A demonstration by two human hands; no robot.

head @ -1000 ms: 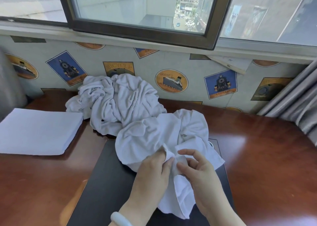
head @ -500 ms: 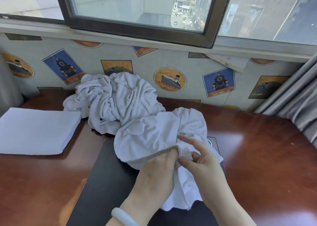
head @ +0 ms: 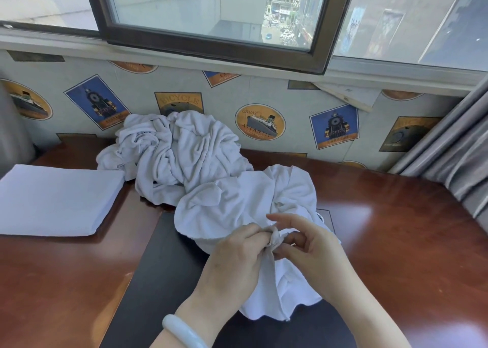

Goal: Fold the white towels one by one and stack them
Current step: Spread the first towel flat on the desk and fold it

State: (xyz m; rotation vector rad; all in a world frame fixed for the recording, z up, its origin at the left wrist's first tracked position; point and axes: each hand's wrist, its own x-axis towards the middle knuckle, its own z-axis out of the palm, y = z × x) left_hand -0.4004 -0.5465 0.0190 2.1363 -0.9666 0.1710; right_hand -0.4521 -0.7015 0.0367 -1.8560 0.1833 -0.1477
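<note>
A crumpled white towel [head: 243, 202] lies on the black mat [head: 163, 276] in front of me, one end hanging toward my lap. My left hand [head: 232, 263] and my right hand [head: 314, 250] meet over it, and both pinch a bunched edge of this towel between thumb and fingers. Behind it, against the wall, sits a heap of unfolded white towels [head: 174, 152]. A flat stack of folded white towels [head: 55, 197] rests at the left of the table.
The brown wooden table [head: 396, 242] reaches right toward grey curtains [head: 459, 163]. A papered wall [head: 290, 97] and a window [head: 211, 12] stand directly behind the heap. A pale bangle [head: 182, 332] circles my left wrist.
The towel's hanging end has been drawn up slightly. Both hands have worked along its edge and now pinch a tighter bunch of cloth between them.
</note>
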